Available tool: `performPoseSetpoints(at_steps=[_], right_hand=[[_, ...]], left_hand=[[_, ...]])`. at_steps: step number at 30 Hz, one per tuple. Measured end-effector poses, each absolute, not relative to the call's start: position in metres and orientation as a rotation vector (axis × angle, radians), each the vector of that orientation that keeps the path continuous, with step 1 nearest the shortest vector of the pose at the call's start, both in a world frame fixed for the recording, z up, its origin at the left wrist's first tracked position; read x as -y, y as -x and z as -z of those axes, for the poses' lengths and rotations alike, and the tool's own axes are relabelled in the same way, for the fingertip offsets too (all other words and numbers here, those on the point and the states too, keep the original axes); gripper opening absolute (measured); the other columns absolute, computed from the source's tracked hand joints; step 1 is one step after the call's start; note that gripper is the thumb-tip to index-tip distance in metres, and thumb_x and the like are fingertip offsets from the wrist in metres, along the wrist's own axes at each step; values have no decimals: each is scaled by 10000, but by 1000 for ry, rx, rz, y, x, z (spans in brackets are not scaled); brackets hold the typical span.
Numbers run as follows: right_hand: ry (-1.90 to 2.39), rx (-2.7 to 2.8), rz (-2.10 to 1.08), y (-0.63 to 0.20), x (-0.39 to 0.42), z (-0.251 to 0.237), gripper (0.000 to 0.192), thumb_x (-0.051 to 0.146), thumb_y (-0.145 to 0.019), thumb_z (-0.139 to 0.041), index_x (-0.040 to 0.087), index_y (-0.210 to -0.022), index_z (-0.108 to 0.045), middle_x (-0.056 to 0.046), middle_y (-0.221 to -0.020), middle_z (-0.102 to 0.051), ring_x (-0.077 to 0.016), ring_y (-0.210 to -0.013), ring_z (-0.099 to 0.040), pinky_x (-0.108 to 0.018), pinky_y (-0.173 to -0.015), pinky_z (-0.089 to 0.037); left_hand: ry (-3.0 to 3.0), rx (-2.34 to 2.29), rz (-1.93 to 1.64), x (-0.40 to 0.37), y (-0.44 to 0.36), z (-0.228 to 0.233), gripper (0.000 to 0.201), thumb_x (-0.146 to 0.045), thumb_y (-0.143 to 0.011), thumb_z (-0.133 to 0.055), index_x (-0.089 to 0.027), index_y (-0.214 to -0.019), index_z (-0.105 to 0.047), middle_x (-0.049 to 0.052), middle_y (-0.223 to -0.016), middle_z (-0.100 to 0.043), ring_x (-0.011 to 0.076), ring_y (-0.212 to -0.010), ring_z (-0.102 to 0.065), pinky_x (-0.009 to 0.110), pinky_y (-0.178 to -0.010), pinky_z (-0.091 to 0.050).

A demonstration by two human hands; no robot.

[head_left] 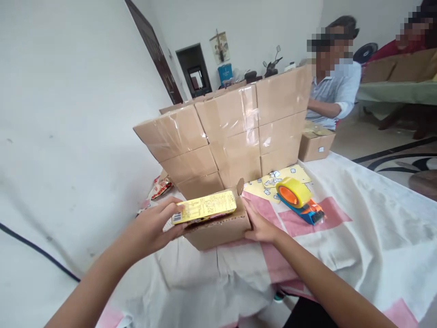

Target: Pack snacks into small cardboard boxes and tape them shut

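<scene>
The left hand (155, 228) grips the yellow packet (205, 207) flat over the small open carton (218, 228), aligned with its mouth. The right hand (261, 225), open, braces the carton's side on the tabletop (368, 228); a tape dispenser (298, 200) lies near.

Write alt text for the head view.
The left hand holds a flat yellow packet over a small open cardboard box, which the right hand steadies. Taped cartons are stacked behind; a tape dispenser lies alongside.
</scene>
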State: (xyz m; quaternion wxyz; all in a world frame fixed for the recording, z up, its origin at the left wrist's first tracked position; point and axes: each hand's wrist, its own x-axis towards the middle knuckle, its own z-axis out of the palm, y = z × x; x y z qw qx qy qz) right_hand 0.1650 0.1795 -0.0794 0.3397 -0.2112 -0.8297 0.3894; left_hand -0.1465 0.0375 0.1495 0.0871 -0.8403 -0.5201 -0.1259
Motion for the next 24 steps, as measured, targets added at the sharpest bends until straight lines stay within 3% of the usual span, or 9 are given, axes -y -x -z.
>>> performPoseSetpoints(at_steps=[5, 9, 13, 20, 24], right_hand=[[510, 2126, -1005, -164, -182, 83, 1269, 237, -672, -787, 234, -1664, 4, -157, -1709, -109, -380, -1586, -105, -556, -1273, -173], [451, 2108, -979, -162, -183, 83, 1267, 356, -697, -842, 261, -1663, -28, -160, -1688, -177, -375, -1569, -174, -543, -1261, -219], [431, 2095, -986, -160, -184, 83, 1267, 387, -708, -855, 264, -1663, -31, -169, -1677, -197, -374, -1562, -198, -535, -1255, -236], [476, 2084, -1071, -162, -183, 79, 1235, 259, -691, -806, 256, -1664, -44, -157, -1687, -175, -381, -1571, -169, -544, -1265, -199], [502, 2079, -1086, -163, -181, 75, 1212, 193, -678, -773, 251, -1662, -67, -143, -1695, -172, -352, -1579, -161, -517, -1272, -203]], left_hand=[[2557, 1557, 576, -22, 149, -165, 226, -362, -928, -655, -246, -1104, -574, 70, -1179, -700, 201, -957, -695, 283, -811, -546], [2561, 1727, 501, -10, 155, -171, 270, -438, -873, -716, -246, -1018, -594, 33, -1039, -721, 205, -889, -680, 267, -736, -549], [2576, 1855, 284, -14, 148, -164, 255, -485, -915, -643, -242, -939, -572, 0, -844, -672, 163, -713, -610, 250, -626, -503], [2316, 1904, 163, -31, 146, -162, 324, -545, -917, -581, -254, -1059, -555, 10, -873, -675, 180, -657, -600, 263, -556, -427], [2503, 1796, 144, -34, 146, -174, 256, -478, -935, -582, -265, -1077, -576, 29, -1041, -695, 186, -807, -622, 270, -675, -473]])
